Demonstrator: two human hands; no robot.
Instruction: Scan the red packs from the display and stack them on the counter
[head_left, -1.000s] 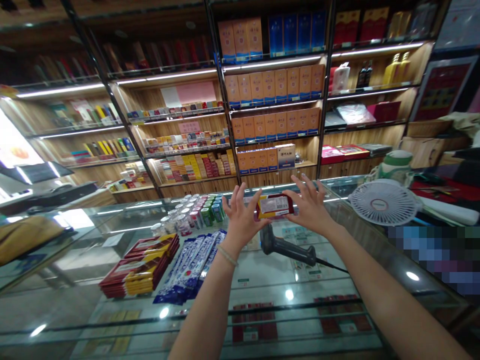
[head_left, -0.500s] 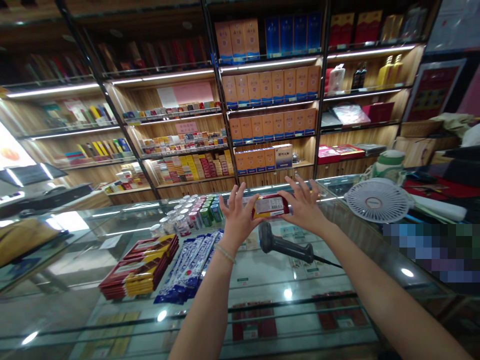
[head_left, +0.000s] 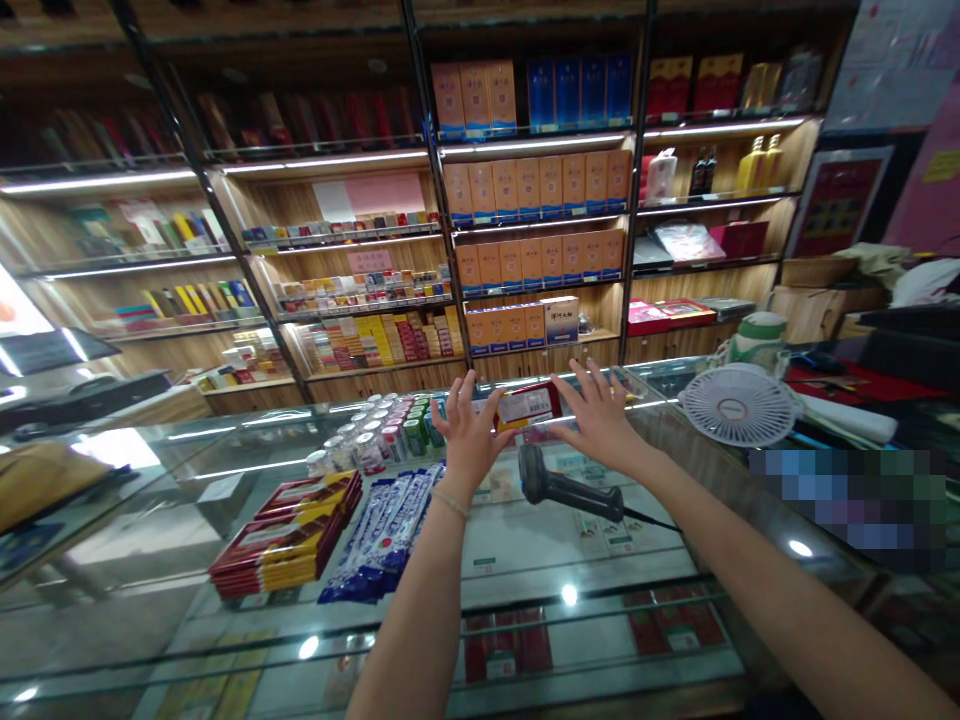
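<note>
Over the glass counter (head_left: 525,550), my left hand (head_left: 471,430) pinches the left end of a red and yellow wrapped bar (head_left: 529,405) between thumb and finger. The bar's pale label with a barcode faces me. My right hand (head_left: 604,420) is at the bar's right end, thumb and fingers spread, seemingly just off the wrapper. Below the hands lies a dark barcode scanner (head_left: 566,490), its cable running right. Left of my forearm are stacked red and yellow packs (head_left: 289,535) and a pile of blue and white long packets (head_left: 386,535).
Several small jars and tubs (head_left: 375,435) stand behind the packets. A white fan (head_left: 739,405) and a green and white flask (head_left: 759,340) are at the right. Shelves at the back hold orange boxes (head_left: 536,260). A brown bag (head_left: 49,485) lies at far left.
The right hand's thumb and fingers have opened away from the bar's right end. The left hand still holds the bar, now shifted slightly left and tilted up at its right end.
</note>
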